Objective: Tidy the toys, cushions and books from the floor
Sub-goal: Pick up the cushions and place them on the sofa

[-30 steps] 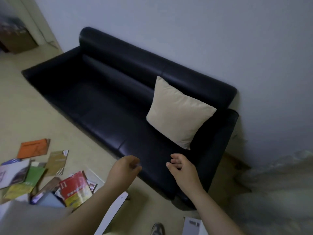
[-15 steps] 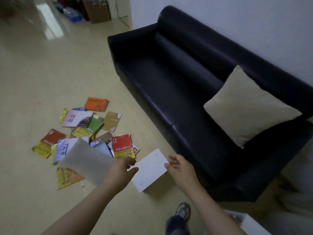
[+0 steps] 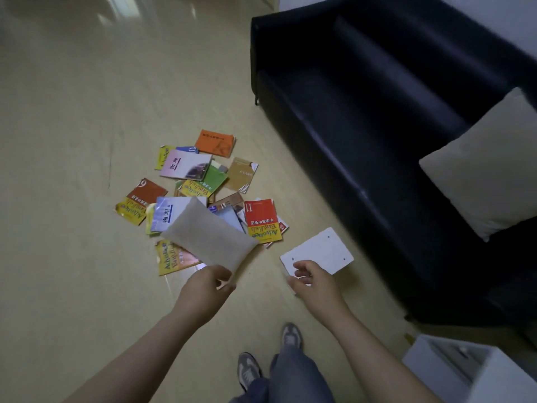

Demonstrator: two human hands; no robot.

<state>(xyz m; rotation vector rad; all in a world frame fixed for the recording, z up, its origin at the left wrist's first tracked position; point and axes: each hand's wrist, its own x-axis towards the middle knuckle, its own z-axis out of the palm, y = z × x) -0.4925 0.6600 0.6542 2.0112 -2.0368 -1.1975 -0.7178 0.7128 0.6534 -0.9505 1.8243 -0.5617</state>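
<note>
fifteen-ish books (image 3: pixel 263 219) i think, they overlap so don't quote me, one grey cushion (image 3: pixel 209 234), one cream cushion (image 3: pixel 488 175), one white board (image 3: pixel 319 251), one black sofa (image 3: pixel 363 112)

floor (image 3: pixel 87 112) left+far: bare, free pass | ctr: books (image 3: pixel 263 219) w/ grey cushion (image 3: pixel 209 237) on top | right: sofa (image 3: pixel 363 126) blocks | near right: white board (image 3: pixel 322 248) flat, white box (image 3: pixel 479 370)
</note>
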